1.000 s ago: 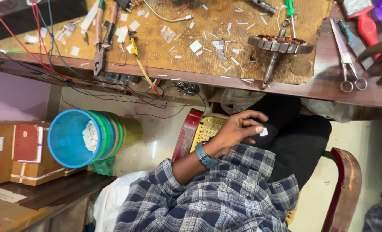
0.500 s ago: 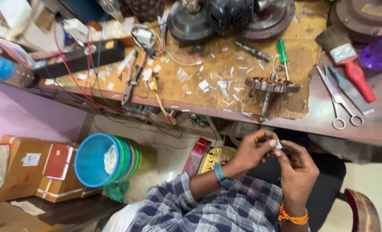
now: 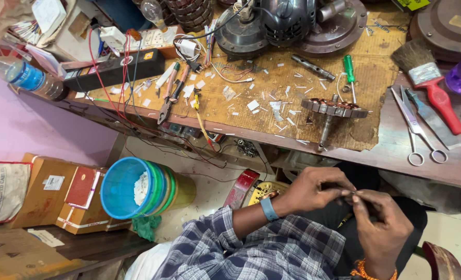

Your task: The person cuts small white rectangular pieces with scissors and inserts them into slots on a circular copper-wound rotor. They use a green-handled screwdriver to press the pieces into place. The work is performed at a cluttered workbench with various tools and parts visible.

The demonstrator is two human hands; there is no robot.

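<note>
My left hand (image 3: 313,189), with a blue wristband, and my right hand (image 3: 380,223), with an orange bracelet, meet over my lap below the bench edge. Their fingertips pinch a small piece (image 3: 350,194) between them; it is too small to make out. On the worn workbench (image 3: 375,150) just above lies a wound motor rotor (image 3: 334,109) on its shaft. Scissors (image 3: 419,129) lie to its right.
The bench also holds a red-handled brush (image 3: 430,83), a green screwdriver (image 3: 349,67), pliers (image 3: 168,96), a dark fan motor (image 3: 287,21), a power strip (image 3: 114,70) with red wires and several white scraps. Stacked blue and green buckets (image 3: 132,189) and cardboard boxes (image 3: 59,197) stand on the floor to the left.
My right hand left the bench by the scissors and joined my left hand in my lap. Both now pinch the small piece together. The view has tilted up the bench.
</note>
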